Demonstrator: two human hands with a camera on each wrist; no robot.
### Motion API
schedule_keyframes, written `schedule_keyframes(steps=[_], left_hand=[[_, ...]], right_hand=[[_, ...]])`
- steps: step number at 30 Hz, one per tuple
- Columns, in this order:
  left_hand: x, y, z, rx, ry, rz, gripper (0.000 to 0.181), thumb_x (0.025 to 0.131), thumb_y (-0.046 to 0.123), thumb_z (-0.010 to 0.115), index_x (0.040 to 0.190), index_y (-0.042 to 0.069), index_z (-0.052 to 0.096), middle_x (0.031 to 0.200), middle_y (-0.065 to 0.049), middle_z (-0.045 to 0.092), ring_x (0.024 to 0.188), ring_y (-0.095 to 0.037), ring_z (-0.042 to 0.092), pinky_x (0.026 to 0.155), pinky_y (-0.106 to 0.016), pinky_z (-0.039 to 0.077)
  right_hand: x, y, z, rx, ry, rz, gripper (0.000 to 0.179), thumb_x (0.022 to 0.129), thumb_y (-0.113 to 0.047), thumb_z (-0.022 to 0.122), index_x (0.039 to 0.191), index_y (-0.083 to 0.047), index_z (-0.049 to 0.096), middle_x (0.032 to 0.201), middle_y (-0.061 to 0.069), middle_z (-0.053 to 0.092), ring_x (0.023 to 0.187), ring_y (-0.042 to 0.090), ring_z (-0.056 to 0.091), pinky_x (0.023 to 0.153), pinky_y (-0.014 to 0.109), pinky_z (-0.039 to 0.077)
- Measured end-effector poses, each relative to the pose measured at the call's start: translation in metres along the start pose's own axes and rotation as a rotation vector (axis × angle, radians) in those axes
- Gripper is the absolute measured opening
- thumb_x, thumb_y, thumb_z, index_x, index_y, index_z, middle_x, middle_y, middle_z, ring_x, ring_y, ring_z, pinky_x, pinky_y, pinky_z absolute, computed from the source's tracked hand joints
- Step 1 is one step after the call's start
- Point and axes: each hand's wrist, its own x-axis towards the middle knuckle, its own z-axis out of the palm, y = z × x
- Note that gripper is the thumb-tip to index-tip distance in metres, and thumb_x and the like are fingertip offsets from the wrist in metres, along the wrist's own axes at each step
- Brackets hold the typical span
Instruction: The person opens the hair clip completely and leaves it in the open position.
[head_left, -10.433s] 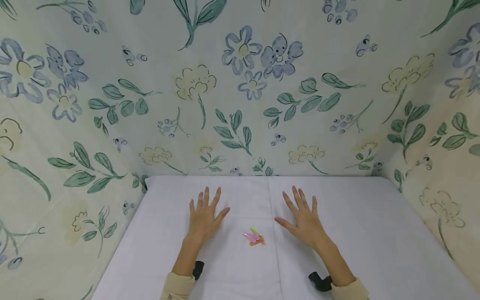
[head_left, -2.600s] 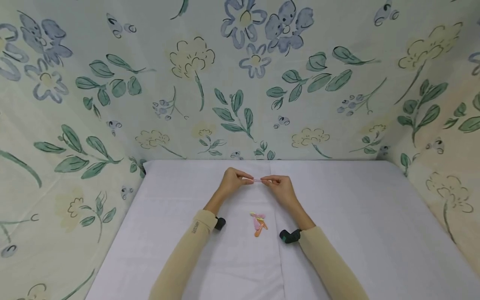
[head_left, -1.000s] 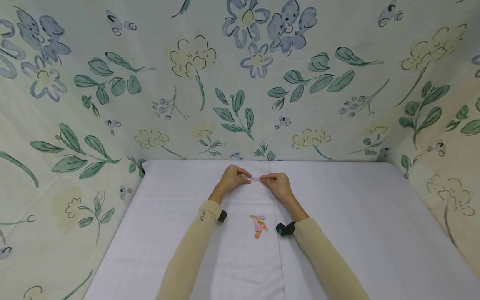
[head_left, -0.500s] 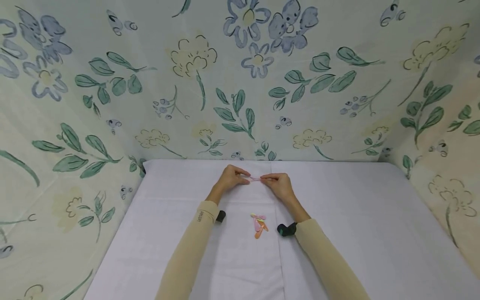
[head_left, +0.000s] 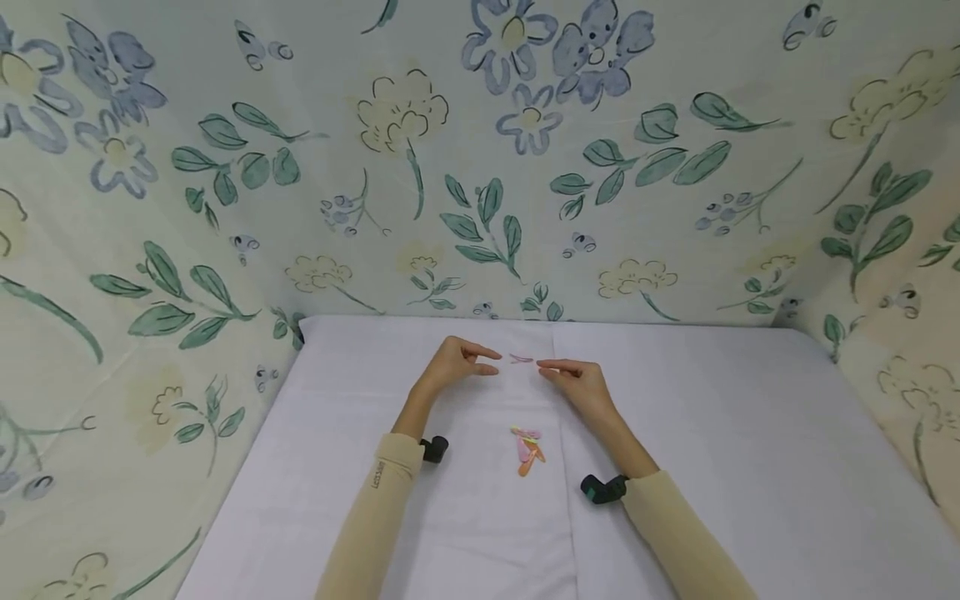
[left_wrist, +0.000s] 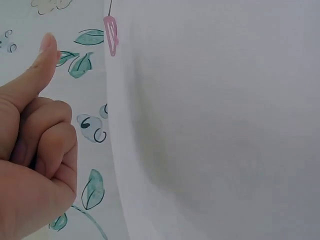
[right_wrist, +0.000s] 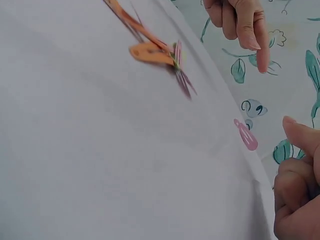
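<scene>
A pink snap hair clip (head_left: 521, 359) lies on the white cloth near the table's far edge, its two parts spread apart at the left end. Just left of it is my left hand (head_left: 456, 363), thumb and forefinger parted with nothing between them; in the left wrist view the other fingers of this hand (left_wrist: 42, 130) curl inward. My right hand (head_left: 581, 385) is just right of the clip, fingertips close to its end and holding nothing. The right wrist view also shows the pink clip (right_wrist: 246, 135) between both hands.
Nearer on the cloth is a small pile of snap hair clips in pink, yellow and orange, with an orange clip (head_left: 527, 467) at its front. The white-covered table (head_left: 690, 417) ends at a floral curtain (head_left: 480, 275). Black wrist cameras sit at both wrists.
Earlier both hands rested flat beside the pile, then pinched the pink clip at its ends. Now they have let go of it and drawn apart; the clip lies spread on the cloth.
</scene>
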Motion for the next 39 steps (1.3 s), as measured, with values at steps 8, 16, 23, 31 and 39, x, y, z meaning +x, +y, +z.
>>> schedule_keyframes(steps=[8,16,23,31,39], left_hand=[[-0.042,0.005,0.011,0.005,-0.11,-0.016,0.017,0.083,0.013,0.087,0.1,0.015,0.085,0.057,0.004,0.032,0.058,-0.013,0.028,0.055,-0.025,0.026],[-0.065,0.008,0.034,0.055,-0.144,-0.05,0.017,0.079,0.006,0.089,0.095,0.008,0.084,0.054,0.007,0.038,0.056,-0.009,0.03,0.055,-0.022,0.029],[-0.079,0.01,0.052,0.153,-0.086,-0.046,0.017,0.075,0.005,0.091,0.091,0.007,0.084,0.051,0.007,0.039,0.053,-0.008,0.032,0.051,-0.021,0.028],[-0.085,0.009,0.061,0.183,-0.044,-0.042,0.019,0.074,0.004,0.091,0.091,0.006,0.084,0.049,0.008,0.034,0.049,-0.006,0.029,0.048,-0.021,0.026],[-0.081,0.011,0.074,0.307,-0.023,0.002,0.009,0.075,0.009,0.091,0.079,0.012,0.083,0.056,0.008,0.045,0.056,-0.007,0.038,0.051,-0.021,0.029]], right_hand=[[-0.042,0.004,-0.007,-0.055,-0.103,0.062,0.024,0.092,-0.032,0.08,0.111,-0.016,0.082,0.084,0.002,0.069,0.081,0.014,0.047,0.064,0.023,0.037],[-0.081,0.007,-0.014,-0.106,-0.113,0.052,0.018,0.09,-0.029,0.082,0.105,-0.019,0.084,0.107,0.009,0.078,0.091,0.015,0.054,0.069,0.021,0.042],[-0.101,0.012,-0.012,-0.081,-0.138,0.023,0.019,0.09,-0.025,0.082,0.106,-0.014,0.083,0.122,0.012,0.075,0.094,0.006,0.06,0.077,0.015,0.049],[-0.101,0.009,-0.001,-0.104,-0.128,-0.046,0.022,0.088,-0.018,0.083,0.108,-0.008,0.082,0.054,-0.009,0.044,0.05,-0.001,0.025,0.048,0.017,0.025],[-0.098,0.003,0.013,-0.195,-0.126,-0.123,0.013,0.087,-0.015,0.083,0.098,-0.008,0.084,0.047,-0.01,0.032,0.044,-0.002,0.02,0.045,0.016,0.019]])
